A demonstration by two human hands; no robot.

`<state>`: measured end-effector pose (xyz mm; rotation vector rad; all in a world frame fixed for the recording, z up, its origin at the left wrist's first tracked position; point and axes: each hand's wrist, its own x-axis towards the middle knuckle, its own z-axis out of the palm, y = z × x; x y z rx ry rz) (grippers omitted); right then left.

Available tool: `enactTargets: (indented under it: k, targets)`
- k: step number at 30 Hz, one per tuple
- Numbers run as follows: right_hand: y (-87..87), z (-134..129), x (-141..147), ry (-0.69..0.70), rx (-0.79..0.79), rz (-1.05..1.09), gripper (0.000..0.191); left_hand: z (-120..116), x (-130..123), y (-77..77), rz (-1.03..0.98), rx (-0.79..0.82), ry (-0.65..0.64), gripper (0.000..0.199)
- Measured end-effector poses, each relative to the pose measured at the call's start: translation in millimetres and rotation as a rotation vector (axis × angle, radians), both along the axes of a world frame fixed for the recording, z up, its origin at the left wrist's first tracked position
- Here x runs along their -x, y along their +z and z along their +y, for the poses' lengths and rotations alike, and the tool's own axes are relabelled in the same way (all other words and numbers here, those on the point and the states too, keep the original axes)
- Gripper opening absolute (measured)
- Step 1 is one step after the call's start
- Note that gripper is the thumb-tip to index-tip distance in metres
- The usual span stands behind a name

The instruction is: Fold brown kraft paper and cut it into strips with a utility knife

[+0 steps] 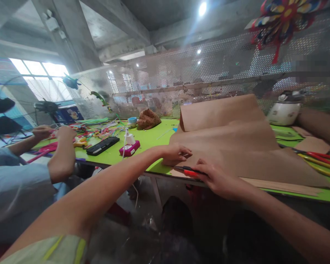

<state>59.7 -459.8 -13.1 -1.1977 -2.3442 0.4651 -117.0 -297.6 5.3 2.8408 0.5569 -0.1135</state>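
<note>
A large sheet of brown paper (231,146) lies over the green table, its far part curled up and folded back. My left hand (177,151) rests on the paper's left edge, fingers apart, with nothing seen in it. Just to the right, my right hand (209,172) is closed around a black and red tool (191,171) at the table's front edge; its dark tip points left, and I cannot make out what kind of tool it is. Flat brown strips (283,186) lie under the paper along the front edge.
Left of the paper are a pink power strip (129,148), a black phone-like case (102,146), a brown crumpled bundle (147,119) and tangled coloured strips. Another person's hands (66,134) work at far left. A white kettle-like container (284,110) and red and yellow tubes (323,161) are right.
</note>
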Motion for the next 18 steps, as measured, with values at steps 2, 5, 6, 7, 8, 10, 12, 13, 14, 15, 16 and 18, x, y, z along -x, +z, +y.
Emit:
enactTargets:
  k: [2,5,6,7,8,10,12,13,14,15,16,18]
  targets:
    - [0.9,1,4,-0.001,-0.006,0.019,0.033,0,0,-0.1,-0.001,-0.001,0.005,0.043]
    - [0.4,-1,4,0.004,-0.003,0.027,0.034,-1,2,0.8,-0.008,0.002,0.000,0.042]
    - [0.0,-2,2,0.007,0.001,0.027,0.035,-1,2,0.9,-0.010,0.005,-0.005,0.042]
    - [-0.5,-3,1,0.007,0.001,0.029,0.035,-1,2,0.9,-0.012,0.009,-0.009,0.042]
    - [-0.9,-4,0,0.003,-0.001,0.032,0.035,0,2,0.7,-0.013,0.014,-0.012,0.041]
    - [-1.7,-2,1,0.005,-0.003,0.039,0.035,1,2,-0.1,-0.013,0.021,-0.012,0.041]
    - [-2.0,3,4,0.018,-0.006,0.051,0.034,2,1,-0.8,-0.012,0.025,-0.008,0.042]
    - [-2.0,5,7,0.031,-0.010,0.059,0.034,3,1,-1.0,-0.012,0.026,-0.006,0.043]
    - [-1.9,8,9,0.043,-0.015,0.068,0.033,3,0,-1.0,-0.011,0.026,-0.005,0.043]
    - [-1.7,9,11,0.048,-0.021,0.077,0.033,3,1,-0.8,-0.011,0.026,-0.006,0.043]
    - [-1.6,10,12,0.047,-0.023,0.082,0.032,4,1,-0.6,-0.012,0.025,-0.008,0.043]
    - [-1.9,9,12,0.040,-0.014,0.085,0.032,4,2,-0.2,-0.015,0.023,-0.013,0.043]
